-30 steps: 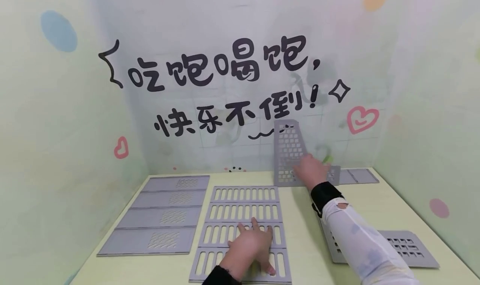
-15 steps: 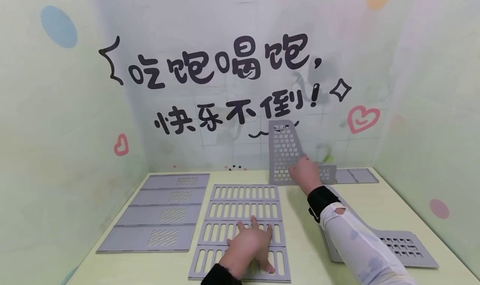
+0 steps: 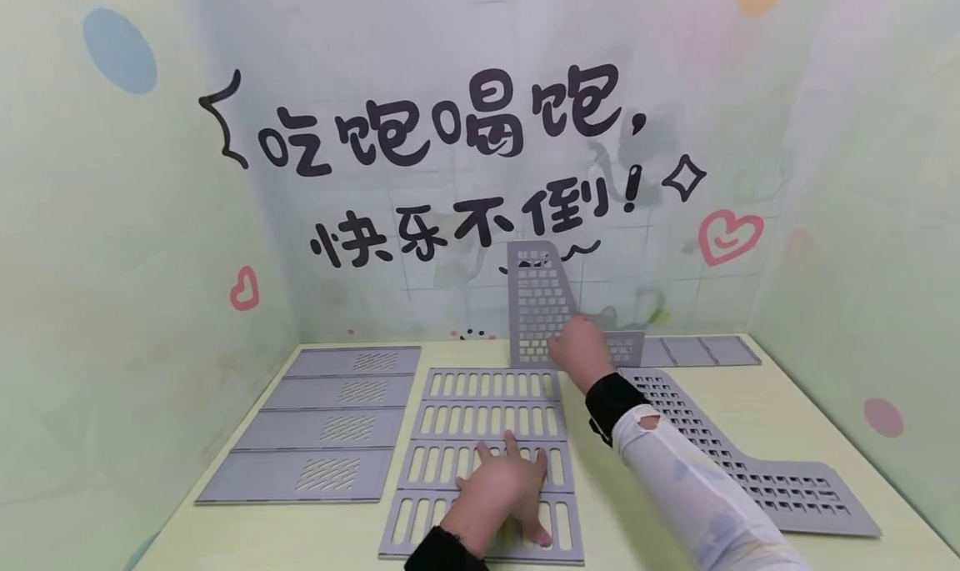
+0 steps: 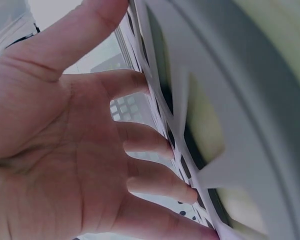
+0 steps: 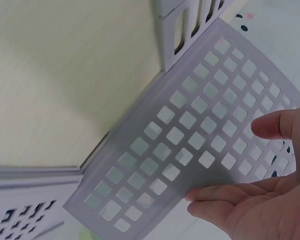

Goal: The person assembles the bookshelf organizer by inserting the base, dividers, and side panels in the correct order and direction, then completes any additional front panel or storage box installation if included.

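In the head view my right hand (image 3: 585, 354) grips a grey L-shaped panel (image 3: 514, 304) full of small square holes, which stands upright on the table's far edge. The right wrist view shows my thumb (image 5: 272, 125) over the front of this panel and the other fingers at its inner edge. My left hand (image 3: 498, 488) rests with spread fingers on a flat grey panel (image 3: 420, 491) cut with rows of long slots. From the left wrist, its fingertips are right at the slotted surface.
A grey panel (image 3: 277, 471) with slanted-hole patches lies at the left. Another L-shaped holed panel (image 3: 787, 467) lies flat at the right, partly behind the right arm. A plain grey strip (image 3: 690, 352) lies at the back right. Printed walls surround the table (image 3: 787, 413).
My right hand has moved left along the back with the upright L-shaped panel, leaving more of the plain grey strip showing. My left hand has stayed on the slotted panel.
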`<state>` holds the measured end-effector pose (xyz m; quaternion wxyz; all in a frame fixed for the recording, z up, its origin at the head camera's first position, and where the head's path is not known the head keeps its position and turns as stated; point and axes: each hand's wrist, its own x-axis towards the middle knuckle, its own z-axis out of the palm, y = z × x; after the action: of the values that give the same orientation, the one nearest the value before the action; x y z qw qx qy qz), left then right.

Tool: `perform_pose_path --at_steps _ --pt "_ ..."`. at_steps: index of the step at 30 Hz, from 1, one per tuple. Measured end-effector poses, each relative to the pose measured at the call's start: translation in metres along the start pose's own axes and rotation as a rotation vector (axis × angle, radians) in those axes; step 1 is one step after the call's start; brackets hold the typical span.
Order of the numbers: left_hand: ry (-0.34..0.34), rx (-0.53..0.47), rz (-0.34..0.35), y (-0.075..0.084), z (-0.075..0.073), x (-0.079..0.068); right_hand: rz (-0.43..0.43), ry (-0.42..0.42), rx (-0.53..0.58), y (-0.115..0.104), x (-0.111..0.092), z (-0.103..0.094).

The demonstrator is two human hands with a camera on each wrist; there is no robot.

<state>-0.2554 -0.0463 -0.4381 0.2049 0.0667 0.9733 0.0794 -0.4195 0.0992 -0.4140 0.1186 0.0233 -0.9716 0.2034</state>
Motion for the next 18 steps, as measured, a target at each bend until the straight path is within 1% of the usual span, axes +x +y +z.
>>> perform_pose_path --at_steps 2,7,9,11,14,15,16,18 --pt "-0.005 0.002 -0.002 0.000 0.000 -0.001 -0.001 -0.001 -0.002 -0.006 0.000 0.003" --pt "-0.003 0.003 -0.007 -0.001 -0.001 -0.002 -0.038 0.001 -0.010 -0.018 0.001 0.005" --pt "0.002 -0.005 -0.007 -0.002 -0.003 -0.003 -0.043 -0.008 0.009 -0.024 0.002 0.005" --pt "0.003 -0.018 -0.005 -0.003 -0.004 -0.003 -0.025 -0.029 0.083 -0.033 0.001 0.008" --pt "-0.003 -0.038 -0.005 -0.005 -0.005 -0.003 -0.018 -0.066 0.191 -0.054 -0.002 0.017" --pt "-0.005 -0.039 -0.003 -0.005 -0.005 -0.004 -0.029 -0.082 0.212 -0.063 -0.003 0.022" --pt "-0.007 -0.043 -0.001 -0.005 -0.005 -0.004 -0.044 -0.096 0.215 -0.072 -0.004 0.026" --pt "-0.018 -0.029 0.011 -0.004 -0.004 -0.004 -0.087 -0.127 0.164 -0.090 -0.006 0.034"
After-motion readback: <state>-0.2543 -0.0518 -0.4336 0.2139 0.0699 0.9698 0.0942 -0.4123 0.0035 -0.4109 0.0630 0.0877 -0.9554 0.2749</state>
